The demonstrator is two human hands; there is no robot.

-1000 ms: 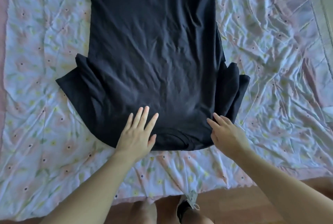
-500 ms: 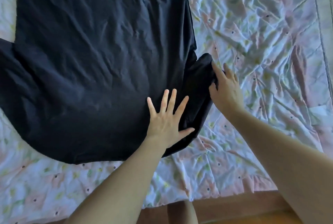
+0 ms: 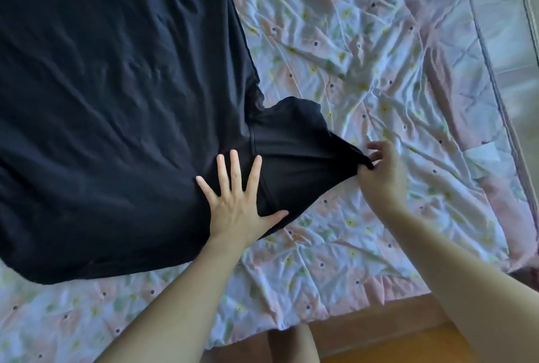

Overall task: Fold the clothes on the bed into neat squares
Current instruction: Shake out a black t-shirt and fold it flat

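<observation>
Left hand (image 3: pixel 239 205) lies flat, fingers spread, pinning the black T-shirt (image 3: pixel 116 106) at the shoulder seam as an anchor. Right hand (image 3: pixel 379 170) pinches the sleeve (image 3: pixel 294 141) cuff, drawing it taut rightward. The shirt lies spread across the floral bedsheet (image 3: pixel 379 71).

black garment (image 3: pixel 116 100) spread flat, sleeve (image 3: pixel 294 144) stretched sideways

The black shirt (image 3: pixel 116 100) is of a thin, soft cloth, matt and without any shine, with many small creases over its surface. A stitched seam runs where the sleeve (image 3: pixel 294 155) joins the body. The bed sheet (image 3: pixel 364 85) is a light, quilted cotton-like cloth with a pale flower print, matt and strongly wrinkled. The floor (image 3: pixel 393 342) below looks like smooth, slightly glossy wood.
</observation>
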